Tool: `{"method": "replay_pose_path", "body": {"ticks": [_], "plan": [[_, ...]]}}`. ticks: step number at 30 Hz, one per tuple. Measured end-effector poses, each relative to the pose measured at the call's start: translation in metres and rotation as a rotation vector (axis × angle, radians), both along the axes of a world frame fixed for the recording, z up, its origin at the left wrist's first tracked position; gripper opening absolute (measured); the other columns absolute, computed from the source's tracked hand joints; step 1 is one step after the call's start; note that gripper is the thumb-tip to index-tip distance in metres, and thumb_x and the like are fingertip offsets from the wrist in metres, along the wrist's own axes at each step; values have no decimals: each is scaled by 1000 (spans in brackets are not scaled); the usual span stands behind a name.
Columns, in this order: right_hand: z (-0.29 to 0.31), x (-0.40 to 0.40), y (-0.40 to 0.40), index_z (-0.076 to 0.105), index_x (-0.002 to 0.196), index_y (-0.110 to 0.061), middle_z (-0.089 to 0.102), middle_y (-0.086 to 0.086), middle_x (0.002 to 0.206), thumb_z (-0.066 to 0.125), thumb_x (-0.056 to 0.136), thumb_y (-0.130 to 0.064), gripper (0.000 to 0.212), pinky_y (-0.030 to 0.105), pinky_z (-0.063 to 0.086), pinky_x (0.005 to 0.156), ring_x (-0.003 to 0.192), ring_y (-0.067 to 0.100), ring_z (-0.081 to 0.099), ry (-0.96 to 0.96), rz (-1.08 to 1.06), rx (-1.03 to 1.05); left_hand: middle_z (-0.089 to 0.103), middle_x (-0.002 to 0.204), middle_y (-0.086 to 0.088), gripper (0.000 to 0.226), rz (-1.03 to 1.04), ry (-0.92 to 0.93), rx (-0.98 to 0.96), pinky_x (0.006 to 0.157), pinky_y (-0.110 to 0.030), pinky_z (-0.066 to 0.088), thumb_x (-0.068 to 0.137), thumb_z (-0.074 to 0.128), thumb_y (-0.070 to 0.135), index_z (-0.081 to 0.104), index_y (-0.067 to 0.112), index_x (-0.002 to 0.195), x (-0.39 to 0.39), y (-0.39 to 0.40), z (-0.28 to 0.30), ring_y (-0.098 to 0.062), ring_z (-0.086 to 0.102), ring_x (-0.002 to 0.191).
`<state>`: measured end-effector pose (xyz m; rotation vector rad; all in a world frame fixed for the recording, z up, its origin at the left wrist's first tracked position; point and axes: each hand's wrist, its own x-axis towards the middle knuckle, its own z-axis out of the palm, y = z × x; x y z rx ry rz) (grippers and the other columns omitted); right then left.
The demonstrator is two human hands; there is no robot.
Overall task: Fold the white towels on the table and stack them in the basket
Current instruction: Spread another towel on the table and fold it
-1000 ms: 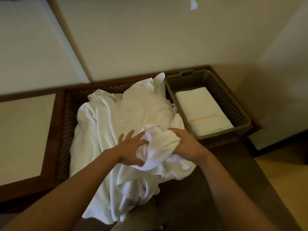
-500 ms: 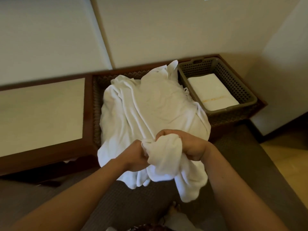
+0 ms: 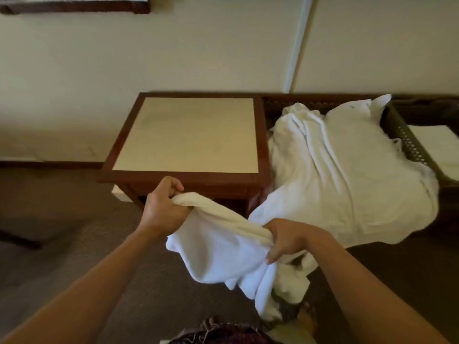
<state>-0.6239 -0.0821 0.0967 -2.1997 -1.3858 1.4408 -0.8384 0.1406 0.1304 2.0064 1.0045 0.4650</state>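
Note:
A white towel hangs bunched between both my hands, in front of the table and above the floor. My left hand grips its upper edge near the table's front rail. My right hand grips the same edge lower and to the right. A crumpled pile of white towels covers the woven right part of the table. At the far right stands the dark plastic basket with a folded white towel lying in it.
The table's left part is a beige panel in a dark wooden frame. A cream wall rises behind. Brown carpet lies in front. A patterned fabric edge shows at the bottom.
Both hands pulled one towel off the pile toward me and to the left, then spread apart along its edge. The view swung left, so the basket moved to the right edge.

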Motion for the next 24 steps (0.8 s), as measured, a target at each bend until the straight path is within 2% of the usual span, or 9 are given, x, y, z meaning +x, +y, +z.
{"method": "replay_pose_path", "body": {"ticks": [2,4,6,11,15,17,20,22,24], "plan": [[-5,-20,28,68,101,-26,70,-6,97,88,73,-37,36,31,53,79,87,13,65,-137,-11,84,63,78,5,25,14,115,89,57,-25,41,81,78,22,58,30,93,-26,32,8,-11,58,71],[-8,-33,53,63,97,-27,65,-8,89,84,77,-39,31,25,47,69,79,11,61,-272,-13,142,65,78,11,21,-10,257,231,60,-30,46,81,77,31,60,33,92,-49,59,13,-13,62,76],[-6,-36,67,65,94,-26,64,-9,86,79,83,-40,23,27,48,70,77,10,60,-362,-40,180,66,80,12,15,13,360,298,66,-35,53,81,75,33,62,34,87,-64,78,14,-19,63,80],[-9,-29,91,58,86,-26,58,-11,81,64,91,-51,26,38,47,80,79,15,59,-483,9,201,66,84,7,10,234,357,247,69,-39,57,86,70,26,64,33,87,-95,111,16,-22,63,83],[-22,-20,96,59,81,-27,58,-10,79,67,93,-44,22,30,40,66,74,10,56,-398,-29,195,64,84,3,11,427,327,212,73,-41,56,88,68,19,64,26,95,-110,125,19,-24,62,84],[-30,-15,97,58,75,-23,54,-7,76,65,96,-41,28,29,36,62,71,10,52,-406,-82,193,59,82,3,13,531,280,163,74,-41,51,88,63,13,62,22,97,-116,132,20,-24,58,87],[-42,-7,97,49,68,-19,52,-1,75,60,99,-45,41,37,42,66,72,21,55,-420,-257,240,53,82,0,11,642,255,90,75,-42,46,90,59,10,59,13,101,-124,142,21,-26,52,90],[-47,-5,91,52,77,-18,60,3,74,57,101,-44,36,43,48,72,73,25,60,-375,-408,274,53,85,-5,9,712,246,59,77,-42,45,91,58,11,57,12,99,-127,145,20,-28,50,91],[-46,-9,83,53,84,-17,62,5,73,55,104,-39,30,43,48,71,72,27,60,-338,-576,326,54,89,-8,7,751,235,64,77,-42,44,90,58,11,56,12,96,-130,145,17,-28,50,92]]}}
